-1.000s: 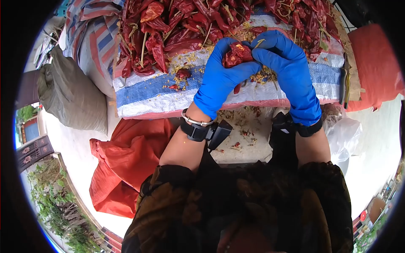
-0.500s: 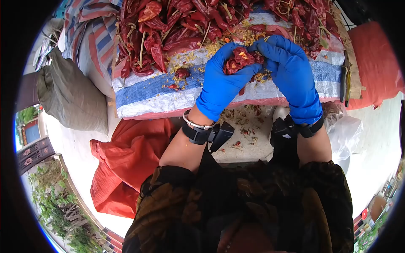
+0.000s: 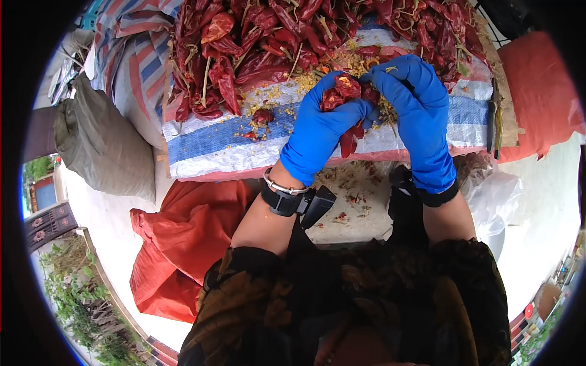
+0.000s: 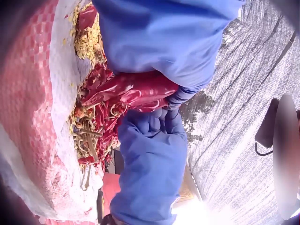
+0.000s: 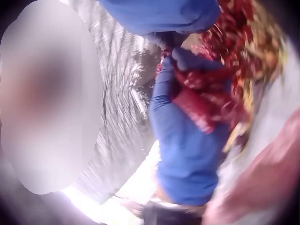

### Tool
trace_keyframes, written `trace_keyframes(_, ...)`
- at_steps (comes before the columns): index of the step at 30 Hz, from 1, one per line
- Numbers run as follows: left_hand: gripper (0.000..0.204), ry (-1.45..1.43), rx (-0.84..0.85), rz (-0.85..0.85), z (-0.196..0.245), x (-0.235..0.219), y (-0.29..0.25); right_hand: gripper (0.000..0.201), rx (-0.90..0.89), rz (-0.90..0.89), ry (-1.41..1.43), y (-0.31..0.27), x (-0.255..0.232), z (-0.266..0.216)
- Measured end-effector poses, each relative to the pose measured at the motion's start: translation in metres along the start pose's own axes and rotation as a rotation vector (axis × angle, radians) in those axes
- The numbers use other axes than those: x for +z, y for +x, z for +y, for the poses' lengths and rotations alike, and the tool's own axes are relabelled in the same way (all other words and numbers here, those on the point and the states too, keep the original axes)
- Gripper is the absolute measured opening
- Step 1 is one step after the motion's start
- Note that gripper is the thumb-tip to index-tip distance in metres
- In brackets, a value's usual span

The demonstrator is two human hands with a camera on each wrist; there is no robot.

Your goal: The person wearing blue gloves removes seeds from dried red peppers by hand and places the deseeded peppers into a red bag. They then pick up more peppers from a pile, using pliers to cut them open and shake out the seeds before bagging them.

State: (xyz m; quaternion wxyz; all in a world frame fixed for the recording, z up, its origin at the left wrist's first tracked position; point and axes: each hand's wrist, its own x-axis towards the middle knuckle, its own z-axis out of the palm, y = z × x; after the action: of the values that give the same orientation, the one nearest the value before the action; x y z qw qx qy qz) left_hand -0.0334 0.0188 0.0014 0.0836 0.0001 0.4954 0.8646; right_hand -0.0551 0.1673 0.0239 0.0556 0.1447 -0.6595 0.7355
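Both hands wear blue gloves and meet over the front of a striped woven sheet [image 3: 213, 140]. My left hand [image 3: 326, 131] grips a small bunch of dried red chili peppers [image 3: 347, 85]; one chili pepper [image 3: 348, 141] pokes out below its thumb. In the left wrist view a long, shiny chili pepper [image 4: 136, 91] sticks out from the grip. My right hand [image 3: 418, 104] has its thumb and fingers bent together at the bunch's right side, pinching the end of a dark red chili pepper [image 3: 369, 93]. A short pale stem [image 3: 392, 69] shows at its fingers.
A heap of dried chili peppers [image 3: 262, 36] covers the back of the sheet. Yellow seeds [image 3: 268, 91] and scraps lie in front of it. Scissors or a similar dark tool [image 3: 495, 122] lie at the right edge. A red sack [image 3: 189, 238] and a grey-green sack [image 3: 104, 137] stand left.
My right hand has shifted slightly down and right and its fingers have moved at the bunch. The chili peppers in my left hand have turned, with one now showing below the thumb.
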Motion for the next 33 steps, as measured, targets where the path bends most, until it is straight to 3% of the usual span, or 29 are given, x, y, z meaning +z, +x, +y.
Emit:
trace_keyframes(2, 0.026, -0.195, -0.127, -0.119, 0.010, 0.001, -0.002, 0.015, -0.041, -0.009, -0.034, 0.001, -0.006, -0.001)
trace_keyframes(4, 0.025, -0.246, -0.133, -0.161, 0.008, 0.001, 0.001, 0.016, 0.563, -0.150, 0.659, 0.004, -0.018, 0.000)
trace_keyframes(7, 0.022, -0.296, -0.156, -0.205, 0.008, 0.000, 0.001, 0.015, 0.687, -0.018, 0.723, 0.000, -0.006, -0.006)
trace_keyframes(14, 0.020, -0.359, -0.203, -0.226, 0.010, -0.001, 0.000, 0.019, 0.758, 0.157, 0.765, -0.006, 0.006, -0.005)
trace_keyframes(16, 0.021, -0.424, -0.224, -0.250, 0.006, -0.004, 0.003, 0.017, 0.684, -0.022, 0.920, -0.006, 0.000, 0.001)
trace_keyframes(18, 0.022, -0.490, -0.243, -0.274, 0.000, -0.007, 0.003, 0.012, 0.645, -0.071, 0.905, -0.003, -0.004, 0.002)
trace_keyframes(20, 0.027, -0.337, -0.202, -0.190, -0.004, -0.009, 0.001, 0.007, 0.606, -0.120, 0.891, -0.002, 0.000, 0.001)
trace_keyframes(21, 0.027, -0.336, -0.202, -0.190, -0.001, -0.004, -0.001, 0.003, 0.417, 0.057, 0.555, -0.004, 0.009, 0.000)
trace_keyframes(22, 0.028, -0.105, -0.133, -0.076, 0.004, 0.004, -0.003, 0.006, 0.223, 0.226, 0.216, -0.005, 0.014, 0.000)
trace_keyframes(23, 0.029, 0.126, -0.065, 0.038, 0.006, 0.009, -0.004, 0.006, 0.224, 0.227, 0.217, -0.005, 0.014, 0.001)
trace_keyframes(25, 0.029, 0.207, 0.030, 0.057, 0.003, 0.011, 0.000, 0.011, -0.029, 0.184, -0.204, -0.007, 0.013, 0.003)
trace_keyframes(26, 0.029, 0.287, 0.126, 0.077, 0.001, 0.012, 0.001, 0.011, -0.026, 0.183, -0.205, -0.006, 0.012, 0.003)
trace_keyframes(28, 0.026, 0.297, 0.118, 0.078, -0.005, 0.010, 0.000, 0.010, -0.099, 0.193, -0.287, -0.004, 0.011, 0.003)
trace_keyframes(29, 0.022, 0.308, 0.111, 0.079, -0.006, 0.009, -0.001, 0.010, -0.099, 0.192, -0.288, -0.003, 0.010, 0.002)
trace_keyframes(30, 0.022, 0.307, 0.111, 0.079, -0.003, 0.009, -0.002, 0.008, 0.050, 0.193, -0.134, -0.003, 0.009, -0.001)
trace_keyframes(31, 0.020, 0.191, 0.025, 0.012, 0.002, 0.008, -0.003, 0.006, 0.199, 0.192, 0.021, -0.002, 0.008, -0.003)
trace_keyframes(32, 0.018, 0.075, -0.060, -0.055, 0.006, 0.008, -0.004, 0.006, 0.199, 0.192, 0.020, 0.000, 0.004, -0.005)
trace_keyframes(33, 0.018, 0.074, -0.059, -0.054, 0.005, 0.008, -0.004, 0.004, 0.439, 0.113, 0.289, 0.002, -0.002, -0.007)
